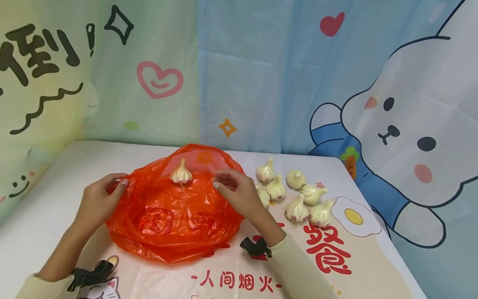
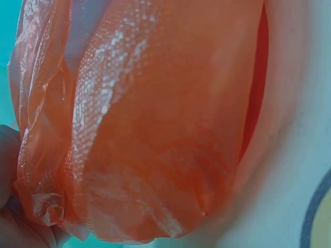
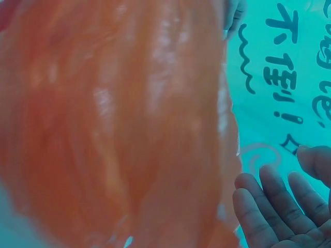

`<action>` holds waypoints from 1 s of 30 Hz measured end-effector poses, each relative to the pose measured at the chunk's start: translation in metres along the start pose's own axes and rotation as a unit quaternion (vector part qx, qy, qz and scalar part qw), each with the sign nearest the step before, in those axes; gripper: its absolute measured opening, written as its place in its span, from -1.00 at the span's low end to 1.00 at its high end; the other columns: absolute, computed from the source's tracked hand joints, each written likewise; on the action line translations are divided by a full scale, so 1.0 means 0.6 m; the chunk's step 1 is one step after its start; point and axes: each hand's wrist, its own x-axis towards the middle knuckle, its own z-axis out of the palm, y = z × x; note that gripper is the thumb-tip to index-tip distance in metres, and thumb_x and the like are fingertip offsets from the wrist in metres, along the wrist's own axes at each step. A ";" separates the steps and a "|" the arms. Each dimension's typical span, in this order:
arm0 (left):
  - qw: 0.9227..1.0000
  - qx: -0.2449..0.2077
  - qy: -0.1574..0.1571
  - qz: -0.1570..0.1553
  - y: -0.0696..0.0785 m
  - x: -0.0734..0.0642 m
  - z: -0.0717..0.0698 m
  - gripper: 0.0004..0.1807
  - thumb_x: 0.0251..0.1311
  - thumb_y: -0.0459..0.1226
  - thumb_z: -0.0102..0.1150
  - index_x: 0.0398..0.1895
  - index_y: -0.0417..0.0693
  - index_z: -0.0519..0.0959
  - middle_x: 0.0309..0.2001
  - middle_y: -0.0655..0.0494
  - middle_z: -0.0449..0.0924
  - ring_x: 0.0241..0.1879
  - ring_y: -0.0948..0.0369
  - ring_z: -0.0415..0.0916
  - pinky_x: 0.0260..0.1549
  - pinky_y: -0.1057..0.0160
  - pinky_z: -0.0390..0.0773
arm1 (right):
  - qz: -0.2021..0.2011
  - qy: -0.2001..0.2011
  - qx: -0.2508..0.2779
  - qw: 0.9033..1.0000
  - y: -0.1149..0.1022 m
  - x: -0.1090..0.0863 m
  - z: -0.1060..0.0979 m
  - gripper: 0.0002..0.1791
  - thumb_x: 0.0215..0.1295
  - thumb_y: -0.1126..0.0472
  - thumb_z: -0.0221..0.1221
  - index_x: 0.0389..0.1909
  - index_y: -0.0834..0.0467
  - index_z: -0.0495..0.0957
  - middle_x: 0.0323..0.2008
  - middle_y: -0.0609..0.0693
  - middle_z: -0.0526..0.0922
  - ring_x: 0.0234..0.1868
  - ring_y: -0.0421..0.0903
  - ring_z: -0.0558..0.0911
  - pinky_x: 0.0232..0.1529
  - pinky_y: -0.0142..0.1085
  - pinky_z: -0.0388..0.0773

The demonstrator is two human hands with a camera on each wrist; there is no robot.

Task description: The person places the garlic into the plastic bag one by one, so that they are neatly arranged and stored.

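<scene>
A crinkled red plastic bag [image 1: 175, 236] stands on the table with its mouth spread. My left hand [image 1: 101, 197] pinches the bag's left rim between thumb and fingers; part of that hand [image 2: 23, 227] shows in the left wrist view. One garlic bulb [image 1: 181, 173] appears at the bag's mouth, stem up; whether it touches the plastic I cannot tell. To its right, my right hand [image 1: 239, 191] is beside the bag's right rim, holding nothing. In the right wrist view, the fingers [image 3: 279, 201] of that hand are loosely spread, apart from the bag.
Several garlic bulbs [image 1: 296, 207] lie grouped on the table right of my right hand. A printed cloth [image 1: 239, 265] with red characters covers the table [image 1: 101, 153]. Behind it hangs a cartoon backdrop [image 1: 242, 74]. Dark straps [image 1: 255, 247] circle both wrists.
</scene>
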 end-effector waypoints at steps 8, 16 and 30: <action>1.000 0.006 -0.004 -0.010 0.002 -0.003 -0.001 -0.64 0.43 -0.18 0.01 0.08 -0.28 0.55 -0.10 -0.26 0.63 -0.14 -0.14 0.57 -0.19 -0.10 0.57 | 0.002 0.019 -0.020 1.000 0.021 -0.028 -0.030 -0.68 0.25 0.30 0.29 0.03 0.25 0.58 -0.11 0.06 0.68 -0.06 -0.05 0.65 0.00 -0.25 0.60; 1.000 0.005 -0.002 -0.009 0.003 0.000 -0.001 -0.64 0.43 -0.18 0.01 0.08 -0.28 0.55 -0.10 -0.26 0.63 -0.14 -0.14 0.57 -0.19 -0.10 0.57 | 0.002 0.067 -0.043 0.997 0.036 -0.043 -0.077 -0.70 0.30 0.22 0.27 0.01 0.24 0.60 -0.09 0.01 0.67 -0.04 -0.06 0.64 0.03 -0.19 0.58; 1.000 0.004 -0.002 -0.007 0.003 0.000 -0.001 -0.64 0.42 -0.19 0.02 0.07 -0.29 0.55 -0.11 -0.26 0.63 -0.16 -0.14 0.58 -0.21 -0.07 0.58 | 0.053 0.108 -0.056 0.991 0.080 -0.050 -0.124 -0.67 0.30 0.28 0.26 0.04 0.33 0.55 0.01 0.17 0.63 0.07 0.07 0.59 0.08 -0.30 0.52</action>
